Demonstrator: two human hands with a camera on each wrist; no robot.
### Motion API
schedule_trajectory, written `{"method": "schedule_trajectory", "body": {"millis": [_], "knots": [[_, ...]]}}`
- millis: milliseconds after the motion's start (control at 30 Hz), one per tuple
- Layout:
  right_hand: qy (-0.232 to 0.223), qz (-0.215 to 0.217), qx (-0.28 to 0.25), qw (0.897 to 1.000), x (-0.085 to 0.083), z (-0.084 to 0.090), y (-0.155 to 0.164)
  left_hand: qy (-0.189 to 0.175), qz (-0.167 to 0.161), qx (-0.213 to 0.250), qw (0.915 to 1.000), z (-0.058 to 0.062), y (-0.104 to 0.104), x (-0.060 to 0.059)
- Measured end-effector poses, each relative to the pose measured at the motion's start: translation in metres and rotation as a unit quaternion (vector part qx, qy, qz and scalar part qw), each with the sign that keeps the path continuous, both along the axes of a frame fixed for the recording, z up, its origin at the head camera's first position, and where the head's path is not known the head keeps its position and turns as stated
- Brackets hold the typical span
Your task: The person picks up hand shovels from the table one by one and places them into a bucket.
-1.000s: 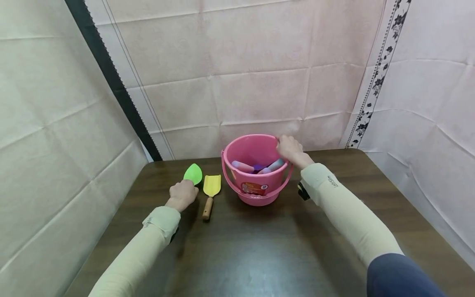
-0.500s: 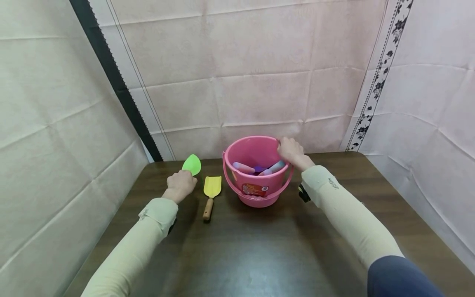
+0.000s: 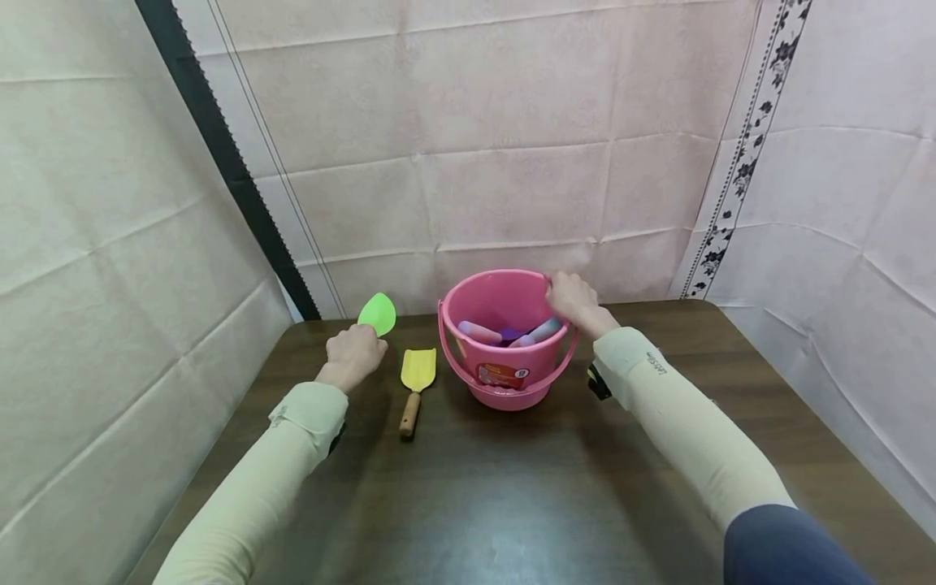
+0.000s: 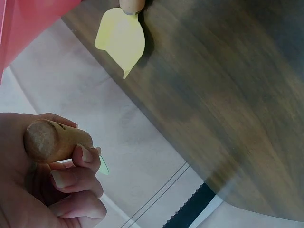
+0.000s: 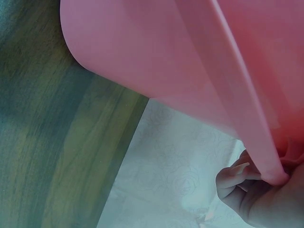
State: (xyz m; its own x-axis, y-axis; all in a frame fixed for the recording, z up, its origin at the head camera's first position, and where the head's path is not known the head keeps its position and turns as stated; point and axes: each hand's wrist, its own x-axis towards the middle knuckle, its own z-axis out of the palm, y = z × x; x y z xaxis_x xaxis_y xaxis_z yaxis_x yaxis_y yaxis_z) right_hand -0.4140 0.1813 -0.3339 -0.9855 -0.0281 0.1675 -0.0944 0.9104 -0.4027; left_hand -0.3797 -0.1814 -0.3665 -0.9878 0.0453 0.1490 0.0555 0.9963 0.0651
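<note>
A dark brown wooden table stands against pale fabric-covered walls. A pink bucket sits on it near the far edge. Just left of the bucket lies a yellow toy shovel, its wooden handle pointing toward the viewer.

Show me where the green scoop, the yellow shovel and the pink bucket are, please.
green scoop [image 3: 377, 313], head view, on its green blade.
yellow shovel [image 3: 418, 370], head view, on its yellow blade.
pink bucket [image 3: 504, 373], head view, on the front wall by its label.
</note>
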Motion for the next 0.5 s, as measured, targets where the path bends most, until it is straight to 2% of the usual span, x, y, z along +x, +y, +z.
{"method": "schedule_trajectory", "body": {"millis": [500], "knots": [[0.007, 0.002, -0.002, 1.0, 0.0024, 0.0013, -0.0005, -0.009, -0.004, 0.002, 1.0, 0.0028, -0.0001, 0.0005]]}}
